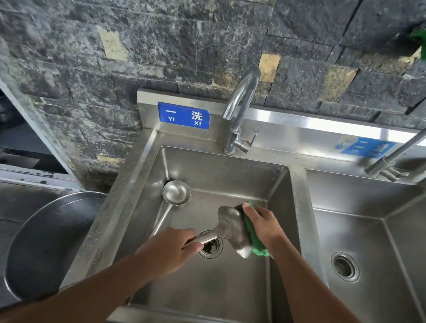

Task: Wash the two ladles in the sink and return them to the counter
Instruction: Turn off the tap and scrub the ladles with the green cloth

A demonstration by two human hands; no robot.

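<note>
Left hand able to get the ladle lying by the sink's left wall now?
Reach looks fine, but it's busy: the left hand grips the held ladle by its handle while the right hand scrubs with a green pad. The lying ladle is close, uncovered.

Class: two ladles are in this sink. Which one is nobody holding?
The ladle lying at the left of the sink, untouched. The other ladle is gripped by the left hand while the right hand rubs it with a green cloth.

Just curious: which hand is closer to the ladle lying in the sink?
Left. The left hand, gripping the held ladle by its handle, sits beside the handle end of the lying ladle; the right hand, holding a green scouring pad, is farther right.
</note>
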